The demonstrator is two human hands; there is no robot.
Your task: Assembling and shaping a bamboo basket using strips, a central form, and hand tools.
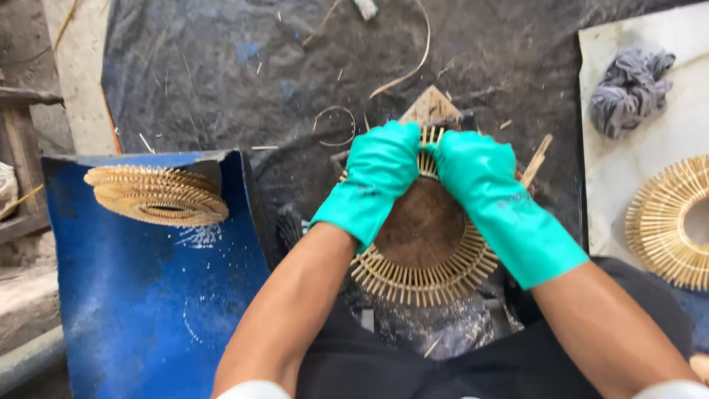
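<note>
Both my hands wear teal rubber gloves. My left hand [377,174] and my right hand [480,174] grip the far edge of a round woven ring of short bamboo sticks [425,273], which lies over a brown wooden disc [422,225] in front of me. The fingers of both hands curl over the sticks at the ring's top, close together. The ring's top part is hidden under the gloves.
A stack of finished stick rings [155,196] sits on a curved blue plastic sheet [140,295] at left. Another ring [665,222] lies on a white board [635,170] at right, beside a grey rag [628,89]. Black tarpaulin [221,81] with cane scraps covers the ground.
</note>
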